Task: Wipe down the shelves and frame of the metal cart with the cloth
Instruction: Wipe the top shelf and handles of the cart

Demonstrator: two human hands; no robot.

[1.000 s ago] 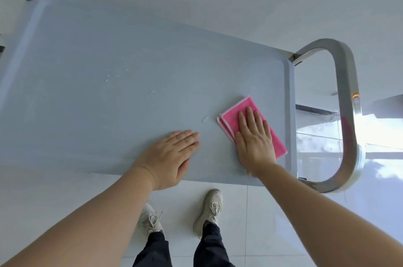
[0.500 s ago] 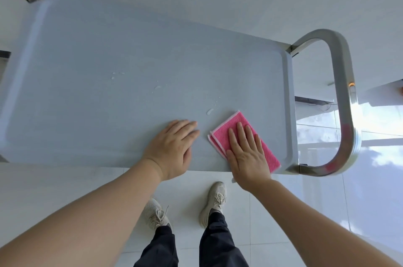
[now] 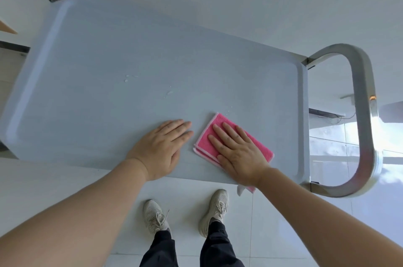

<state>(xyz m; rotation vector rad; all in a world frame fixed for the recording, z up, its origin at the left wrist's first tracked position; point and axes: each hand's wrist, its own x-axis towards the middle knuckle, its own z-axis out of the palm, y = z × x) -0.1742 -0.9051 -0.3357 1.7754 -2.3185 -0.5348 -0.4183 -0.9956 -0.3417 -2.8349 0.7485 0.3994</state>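
Cloth (image 3: 220, 135), soft and light, is pressed flat on the cart's top shelf (image 3: 130, 70) near its front edge by the open right hand (image 3: 237, 153), while the shelf is steadied by the flat, empty left hand (image 3: 161, 146).

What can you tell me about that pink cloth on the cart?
The pink cloth is a folded rectangle with a pale edging, looking like soft microfibre. It lies flat near the front edge of the cart's grey top shelf, one corner hanging over that edge. The right hand presses on it with straight fingers.
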